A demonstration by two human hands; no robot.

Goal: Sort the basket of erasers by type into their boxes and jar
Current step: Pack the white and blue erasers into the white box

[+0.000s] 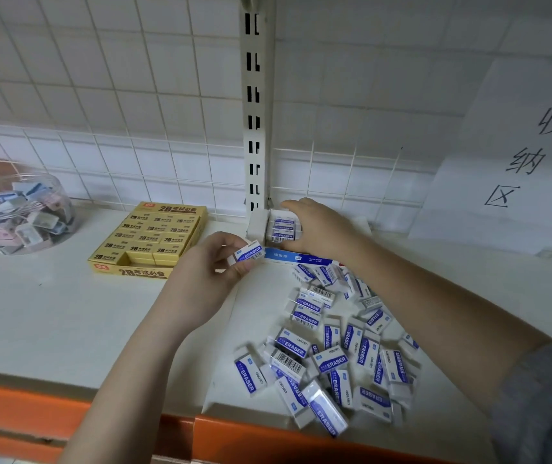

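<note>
Soft, even light all over, a bit dim and grey. Brightest on the white shelf in the middle of the frame. Darker toward the upper corners. Faint soft shadows under the left hand and the right hand. Small shine on the clear jar at the left edge. Lines on the wall grid bent at the edges, like through a fish-eye. Blurry at the left edge and along the bottom. Sharpest on the pile of erasers, lower right.
</note>
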